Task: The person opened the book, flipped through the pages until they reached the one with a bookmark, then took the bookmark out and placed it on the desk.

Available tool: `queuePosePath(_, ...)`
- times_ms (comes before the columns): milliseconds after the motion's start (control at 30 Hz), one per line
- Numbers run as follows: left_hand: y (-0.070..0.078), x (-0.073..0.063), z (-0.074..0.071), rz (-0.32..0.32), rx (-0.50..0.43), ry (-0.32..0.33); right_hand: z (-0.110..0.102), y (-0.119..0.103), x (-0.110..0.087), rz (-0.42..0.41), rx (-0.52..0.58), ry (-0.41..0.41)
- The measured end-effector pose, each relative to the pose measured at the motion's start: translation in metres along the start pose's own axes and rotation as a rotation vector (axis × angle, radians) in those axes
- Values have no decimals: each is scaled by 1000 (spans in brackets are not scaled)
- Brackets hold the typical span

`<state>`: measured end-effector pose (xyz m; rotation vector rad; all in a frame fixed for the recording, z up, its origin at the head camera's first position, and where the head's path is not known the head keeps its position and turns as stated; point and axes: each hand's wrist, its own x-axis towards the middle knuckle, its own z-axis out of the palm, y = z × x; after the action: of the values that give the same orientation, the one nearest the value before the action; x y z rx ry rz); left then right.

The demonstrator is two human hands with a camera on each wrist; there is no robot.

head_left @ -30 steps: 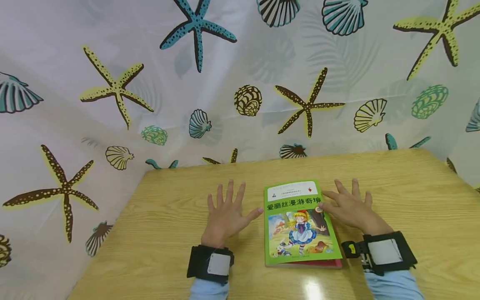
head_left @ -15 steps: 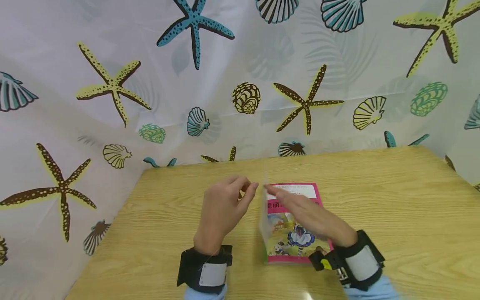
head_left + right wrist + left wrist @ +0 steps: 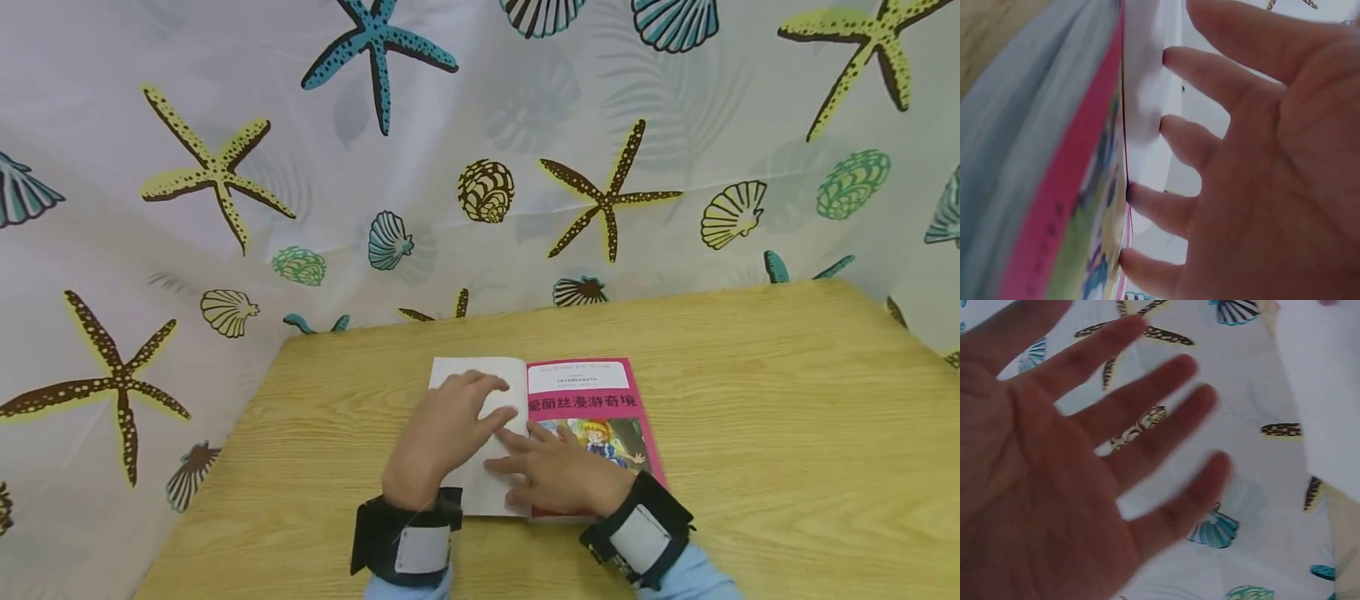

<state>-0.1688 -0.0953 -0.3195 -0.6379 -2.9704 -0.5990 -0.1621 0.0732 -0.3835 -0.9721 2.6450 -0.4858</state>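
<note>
A picture book lies with its front cover turned over to the left on the table, showing the white inside of the cover (image 3: 480,493). On the right is a pink-bordered title page (image 3: 581,402) with Chinese characters and a girl's picture. My right hand (image 3: 566,471) is spread across the fold; in the right wrist view, fingertips (image 3: 1138,195) touch the pages along the crease. Over the white inside cover is my left hand (image 3: 442,437), hiding part of it. The left wrist view shows this hand's fingers (image 3: 1166,434) apart and holding nothing, with the white sheet beyond them.
The wooden table (image 3: 772,417) extends on both sides of the book. Behind it and to the left hangs a white cloth (image 3: 450,108) printed with starfish and shells. A black strap (image 3: 637,533) is on each wrist.
The green front cover has swung over from right to left, uncovering the pink title page. My right hand has moved left to the fold, and my left hand has come over the white inside cover.
</note>
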Motion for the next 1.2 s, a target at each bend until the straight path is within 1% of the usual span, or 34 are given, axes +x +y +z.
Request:
queuePosePath(33,-4,2,5,-80,5,-117,-1,2,-1,-6,16,1)
queuePosePath(67,-9,4,10,-144,8,-212,-3,4,-1,-9,39,4)
queuePosePath(100,-15,6,16,-197,6,-285,-4,7,-2,-11,62,6)
queuePosePath(133,-20,8,22,-241,4,-335,-6,10,-3,-6,92,6)
queuePosePath(167,-26,10,27,-269,2,-367,-8,13,-4,-1,117,9)
queuePosePath(200,-30,11,32,-285,0,-383,-10,17,-6,15,140,10)
queuePosePath(300,-40,13,42,-308,-28,-391,-17,33,-13,49,153,32)
queuePosePath(433,-45,14,49,-301,-41,-386,-24,62,-26,136,80,98)
queuePosePath(533,-46,14,50,-302,-14,-386,-28,80,-36,209,45,135)
queuePosePath(600,-46,14,50,-307,7,-385,-29,88,-40,225,46,149)
queuePosePath(700,-44,14,51,-319,32,-375,-29,96,-42,203,65,162)
queuePosePath(767,-44,14,51,-327,40,-364,-30,99,-43,224,82,180)
queuePosePath(833,-43,15,52,-329,52,-357,-31,102,-46,296,96,199)
queuePosePath(933,-43,15,54,-327,67,-354,-34,110,-54,434,107,204)
queuePosePath(1000,-42,15,55,-324,79,-357,-35,114,-59,481,106,196)
queuePosePath(1067,-42,14,55,-325,86,-358,-36,117,-61,472,106,191)
queuePosePath(1200,-43,13,54,-331,98,-359,-36,116,-60,404,123,193)
